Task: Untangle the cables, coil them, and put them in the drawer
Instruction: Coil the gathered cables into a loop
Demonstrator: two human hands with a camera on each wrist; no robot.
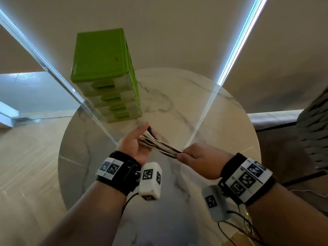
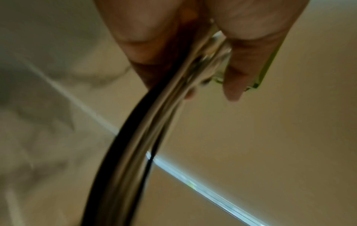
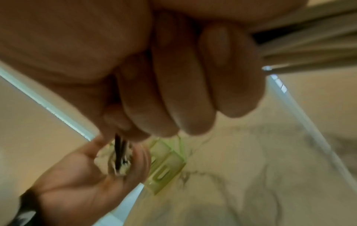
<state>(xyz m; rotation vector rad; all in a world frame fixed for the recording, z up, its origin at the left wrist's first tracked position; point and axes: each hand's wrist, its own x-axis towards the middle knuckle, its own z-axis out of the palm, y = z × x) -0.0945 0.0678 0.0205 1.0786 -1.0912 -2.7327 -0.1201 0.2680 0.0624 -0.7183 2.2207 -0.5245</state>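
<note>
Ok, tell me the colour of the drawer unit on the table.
Bright green plastic drawer unit, seen best in the head view.

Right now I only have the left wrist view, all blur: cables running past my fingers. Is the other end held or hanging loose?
Observer: Held. The right hand is fisted around the far end of the cable bundle, which spans between both hands above the table.
Operator: And my left hand, gripping or just supporting?
Observer: The left hand has its fingers curled round the looped end, thumb up.
Operator: Are the drawers open yet?
Observer: No. The green drawer unit stands beyond the hands at the table's far left, and every drawer front visible looks closed.
</note>
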